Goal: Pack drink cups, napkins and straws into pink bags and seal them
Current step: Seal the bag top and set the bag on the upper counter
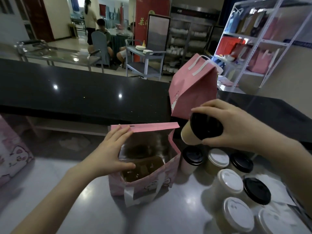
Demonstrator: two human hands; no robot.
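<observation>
**Cup held beside open pink bag**

Open pink bag point(143, 183) stands upright mid tabletop point(168, 217), close to the far edge, white ribbon handle on its near face. Its mouth is wide open and the back flap stands up. Inside: shiny lining and a brown cardboard insert point(143, 168) at the bottom.

Left hand point(109, 154) rests on the bag's left rim. Fingers are straight and spread along the flap, with the thumb over the opening; nothing is clasped.

Right hand point(236, 125) has its fingers wrapped round the black lid of a beige drink cup point(190, 132). The cup is tilted in the air, just right of the bag's mouth.

Seven lidded cups point(229, 181) stand bunched toward the right edge, down to the near right corner. Three have black lids, four white.

A closed pink bag point(194, 85) with its top folded over stands on the dark raised ledge point(84, 92) past the far edge. Another pink printed bag point(11, 152) is cut off at the left edge.
</observation>
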